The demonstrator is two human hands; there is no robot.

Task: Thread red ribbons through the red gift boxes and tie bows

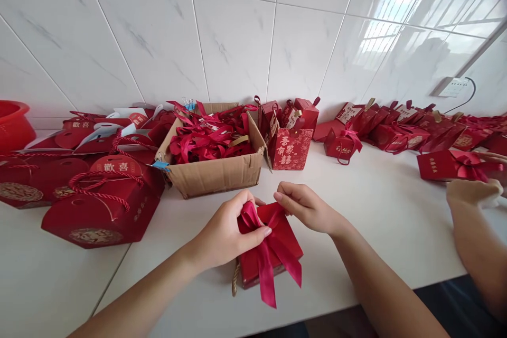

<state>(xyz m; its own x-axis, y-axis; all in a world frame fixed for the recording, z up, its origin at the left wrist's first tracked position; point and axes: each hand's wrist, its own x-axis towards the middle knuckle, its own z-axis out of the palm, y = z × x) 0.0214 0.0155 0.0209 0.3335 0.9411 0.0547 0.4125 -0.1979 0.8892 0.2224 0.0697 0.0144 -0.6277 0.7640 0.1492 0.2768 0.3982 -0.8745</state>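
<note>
A small red gift box point(277, 253) lies on the white table point(388, 216) near its front edge. A red ribbon point(269, 261) is tied over the box, its tails trailing toward me. My left hand point(227, 232) is closed, pinching a loop of the ribbon on the left. My right hand point(304, 206) is closed too, pinching the ribbon at the box's top right. A tan rope handle pokes out at the box's lower left.
An open cardboard box point(216, 171) full of red ribbons stands just behind. Large red gift bags point(99, 203) pile at the left beside a red basin point(11, 124). Several small red boxes point(396, 127) line the back right. Another person's hand point(471, 193) rests at the right edge.
</note>
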